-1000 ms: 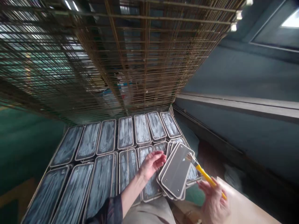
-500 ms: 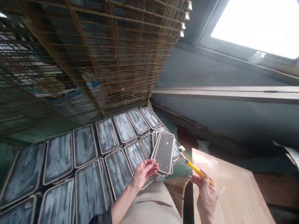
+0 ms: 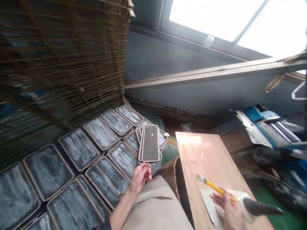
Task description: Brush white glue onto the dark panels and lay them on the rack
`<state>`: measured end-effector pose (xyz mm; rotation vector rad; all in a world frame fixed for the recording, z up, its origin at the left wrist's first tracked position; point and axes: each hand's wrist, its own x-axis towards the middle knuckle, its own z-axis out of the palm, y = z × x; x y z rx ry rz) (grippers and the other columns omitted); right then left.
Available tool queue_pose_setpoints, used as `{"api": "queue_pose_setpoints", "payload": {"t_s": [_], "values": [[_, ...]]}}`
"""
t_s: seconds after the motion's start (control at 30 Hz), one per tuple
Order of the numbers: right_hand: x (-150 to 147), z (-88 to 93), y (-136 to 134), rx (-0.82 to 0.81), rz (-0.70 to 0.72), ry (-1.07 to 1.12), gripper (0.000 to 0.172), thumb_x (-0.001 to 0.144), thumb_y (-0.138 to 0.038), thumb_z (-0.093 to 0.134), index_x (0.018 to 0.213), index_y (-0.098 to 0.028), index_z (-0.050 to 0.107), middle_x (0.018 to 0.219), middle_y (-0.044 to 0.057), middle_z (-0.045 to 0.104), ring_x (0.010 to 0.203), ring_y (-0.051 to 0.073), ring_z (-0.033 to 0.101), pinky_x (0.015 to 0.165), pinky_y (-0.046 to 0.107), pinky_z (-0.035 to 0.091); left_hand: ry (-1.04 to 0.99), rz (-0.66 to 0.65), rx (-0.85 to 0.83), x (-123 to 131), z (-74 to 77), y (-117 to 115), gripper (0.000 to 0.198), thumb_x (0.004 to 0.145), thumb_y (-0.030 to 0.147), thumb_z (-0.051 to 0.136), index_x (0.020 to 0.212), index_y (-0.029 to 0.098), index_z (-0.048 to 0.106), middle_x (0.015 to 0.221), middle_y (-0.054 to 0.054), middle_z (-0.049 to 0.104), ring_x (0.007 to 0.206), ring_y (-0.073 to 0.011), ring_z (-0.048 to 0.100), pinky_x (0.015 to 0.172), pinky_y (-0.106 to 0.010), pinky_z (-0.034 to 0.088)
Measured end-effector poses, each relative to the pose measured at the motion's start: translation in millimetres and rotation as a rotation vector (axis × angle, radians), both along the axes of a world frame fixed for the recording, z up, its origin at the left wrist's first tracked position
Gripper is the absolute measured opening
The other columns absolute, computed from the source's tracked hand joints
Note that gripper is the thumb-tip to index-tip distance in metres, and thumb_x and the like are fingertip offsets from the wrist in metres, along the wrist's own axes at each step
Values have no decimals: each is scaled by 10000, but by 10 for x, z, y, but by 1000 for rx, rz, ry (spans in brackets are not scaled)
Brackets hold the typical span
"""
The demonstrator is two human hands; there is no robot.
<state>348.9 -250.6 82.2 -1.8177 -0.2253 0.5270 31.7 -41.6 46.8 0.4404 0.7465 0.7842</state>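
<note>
My right hand (image 3: 231,207) grips the yellow handle of a paintbrush (image 3: 217,188), its pale bristles pointing left over a wooden board (image 3: 199,153). Behind that hand is a white bottle with a dark tapered nozzle (image 3: 260,207), and a pale flat piece (image 3: 208,204) lies on the board under it. My left hand (image 3: 141,177), fingers curled together, sits just below the near edge of a stack of dark rounded panels (image 3: 151,143); whether the fingertips touch it I cannot tell. The top panel is plain grey-brown with small holes at its corners.
Rows of similar panels streaked with white (image 3: 100,132) cover the rack on the left. An upright grid of thin bars (image 3: 96,64) rises behind them. A cardboard box (image 3: 170,175) stands between my knee and the board. Blue equipment (image 3: 268,124) is at the right.
The view has swung right. My right hand has carried the brush from the stack's edge over to above the board. My left hand's fingers have drawn closer together, near the stack's lower edge.
</note>
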Motion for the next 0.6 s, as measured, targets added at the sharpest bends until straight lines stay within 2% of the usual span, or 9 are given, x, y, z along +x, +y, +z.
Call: {"api": "queue_pose_setpoints", "payload": {"t_s": [0.13,0.27,0.43,0.6], "values": [[256,30,-325,-83,-59,-68,681,640,-661,642,1057,-127,571,648,49,690,565,243,671,525,350,557,51,-85,-41,37,21,-54,256,722,289,724,863,130,580,740,-22,651,613,-110,637,525,-175,488],[431,2,-673,-158,-157,-129,665,621,-709,609,976,-148,576,618,43,680,536,239,659,506,341,539,153,-120,-98,85,-96,-56,250,691,221,735,884,136,600,780,-32,691,672,-130,665,571,-188,528],[417,-109,-1098,-254,-206,-221,628,666,-716,562,950,-157,577,634,41,676,537,222,654,530,337,539,220,-177,-133,263,-225,-101,272,648,164,739,884,122,611,761,-49,708,665,-146,678,580,-203,545],[450,-225,-1272,-341,-184,-324,605,726,-696,504,990,-155,569,659,36,673,583,205,662,572,317,538,198,-230,-106,455,-241,-145,316,646,202,755,905,104,602,791,-85,714,698,-168,685,614,-224,548]]}}
